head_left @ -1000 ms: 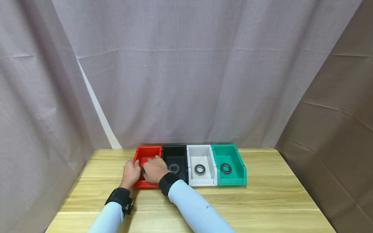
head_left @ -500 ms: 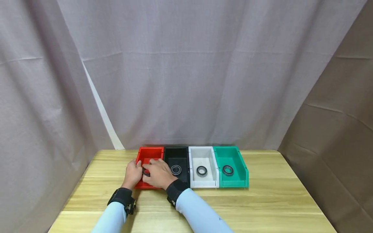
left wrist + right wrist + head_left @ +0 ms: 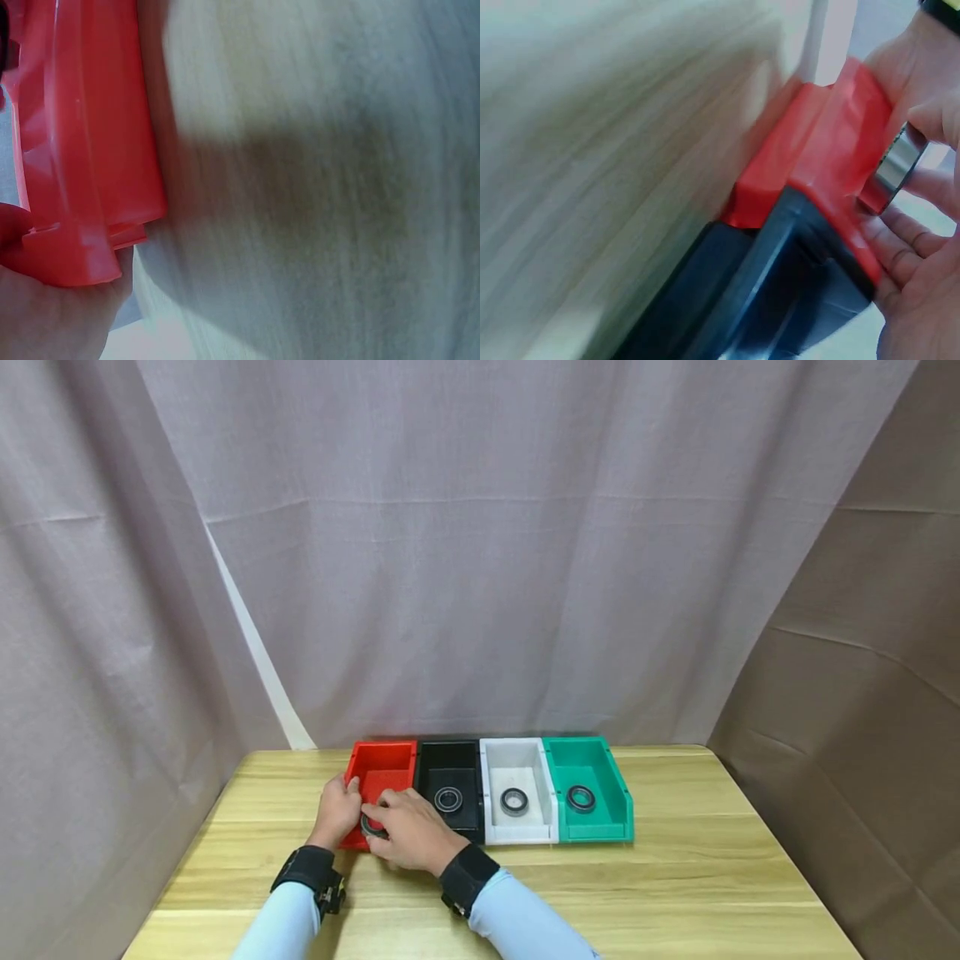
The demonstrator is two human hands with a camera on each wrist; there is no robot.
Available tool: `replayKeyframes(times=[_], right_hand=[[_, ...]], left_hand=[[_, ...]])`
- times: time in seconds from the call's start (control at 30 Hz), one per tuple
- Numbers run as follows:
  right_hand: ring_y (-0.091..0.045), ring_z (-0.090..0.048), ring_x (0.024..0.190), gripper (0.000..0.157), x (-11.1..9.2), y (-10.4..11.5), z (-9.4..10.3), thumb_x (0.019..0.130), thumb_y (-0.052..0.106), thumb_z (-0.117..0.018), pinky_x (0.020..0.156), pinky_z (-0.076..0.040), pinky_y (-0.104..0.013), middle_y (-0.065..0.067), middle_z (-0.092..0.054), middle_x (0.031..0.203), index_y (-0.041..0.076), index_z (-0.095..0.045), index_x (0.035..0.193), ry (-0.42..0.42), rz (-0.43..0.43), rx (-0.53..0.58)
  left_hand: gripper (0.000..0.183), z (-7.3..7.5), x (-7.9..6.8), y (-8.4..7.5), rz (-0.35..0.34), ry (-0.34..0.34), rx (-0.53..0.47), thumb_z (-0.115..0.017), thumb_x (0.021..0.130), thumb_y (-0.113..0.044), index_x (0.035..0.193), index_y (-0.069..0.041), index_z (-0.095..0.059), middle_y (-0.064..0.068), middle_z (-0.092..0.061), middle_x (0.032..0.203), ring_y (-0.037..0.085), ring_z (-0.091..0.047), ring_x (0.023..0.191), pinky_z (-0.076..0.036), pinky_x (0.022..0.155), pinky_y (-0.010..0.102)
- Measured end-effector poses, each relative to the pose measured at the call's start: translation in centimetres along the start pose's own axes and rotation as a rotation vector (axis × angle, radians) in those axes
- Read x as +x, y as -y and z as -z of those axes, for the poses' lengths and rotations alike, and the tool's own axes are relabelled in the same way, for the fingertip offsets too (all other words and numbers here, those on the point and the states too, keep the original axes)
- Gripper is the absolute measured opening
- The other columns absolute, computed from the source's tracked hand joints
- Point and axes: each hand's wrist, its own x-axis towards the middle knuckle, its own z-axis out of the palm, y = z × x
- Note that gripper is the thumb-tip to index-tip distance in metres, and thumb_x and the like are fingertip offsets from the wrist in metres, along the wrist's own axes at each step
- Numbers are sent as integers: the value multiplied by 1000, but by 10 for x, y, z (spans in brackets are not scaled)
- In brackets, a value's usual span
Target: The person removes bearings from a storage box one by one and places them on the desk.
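Note:
The left hand (image 3: 335, 812) grips the left wall of a red bin (image 3: 382, 756), its thumb over the rim. From the left wrist view, that hand (image 3: 56, 319) wraps round a corner of the red plastic. Over the front of the same bin, the right hand (image 3: 414, 832) pinches a ball bearing (image 3: 896, 166), a steel ring with a dark face. Its thumb and fingers sit on the ring's outside in the right wrist view. A black bin (image 3: 450, 753) adjoins the red one and has another bearing (image 3: 448, 800) lying flat in it.
Right of the black bin stand a white bin (image 3: 512, 752) and a green bin (image 3: 576, 750). One bearing (image 3: 514, 802) lies in the white bin, another bearing (image 3: 581, 799) in the green. The wooden table (image 3: 675, 877) ends at a grey curtain (image 3: 465, 568).
The right hand has drawn back from inside the red bin toward its front edge, bringing the bearing with it. The left hand keeps its grip on the bin's wall.

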Motion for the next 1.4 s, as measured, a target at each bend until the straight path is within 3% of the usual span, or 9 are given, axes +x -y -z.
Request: replayKeyframes(times=[0.3,0.47,0.6,0.83,1.0,1.27,1.4], right_hand=[[-6,-58,98,47,-33,14,10,101,37,-67,90,-47,-19,6,-67,116,22,-67,146,-63,118,-42],[-5,-53,94,47,-54,18,15,101,34,-69,76,-40,-13,6,-64,114,19,-67,146,-32,129,14],[-6,-52,97,48,-63,20,18,102,32,-68,77,-40,-12,4,-63,118,17,-65,147,-8,115,53],[-6,-56,105,50,-64,18,19,100,30,-71,89,-49,-16,3,-66,126,15,-66,147,-12,78,93],[-5,-56,100,48,-60,17,12,98,31,-73,86,-48,-15,4,-66,119,16,-69,143,-13,86,69],[-3,-52,92,42,-54,25,1,100,29,-73,77,-42,-13,7,-61,107,19,-69,141,118,78,53],[-3,-52,90,37,-52,32,0,97,27,-76,75,-42,-14,9,-60,101,22,-72,134,149,93,28]], left_hand=[[33,3,0,3,1,2,7,-44,112,-12,121,13,-63,23,-66,97,29,-59,88,-46,76,31],[33,4,0,1,22,27,-7,-44,112,-12,123,14,-61,19,-62,91,27,-58,84,-46,71,30],[34,5,-1,-1,34,31,-10,-43,112,-13,124,14,-60,17,-59,89,26,-57,82,-44,70,30],[33,5,2,0,2,20,-17,-44,111,-10,120,17,-61,20,-60,88,27,-57,82,-44,71,31],[33,2,2,2,20,29,-21,-45,111,-11,122,16,-61,20,-61,90,27,-58,82,-45,70,31],[35,0,0,1,43,34,-15,-44,112,-12,127,15,-59,24,-64,100,29,-58,88,-45,74,30],[34,-1,0,1,43,27,-15,-43,112,-13,126,13,-60,21,-62,96,28,-57,88,-44,74,30]])
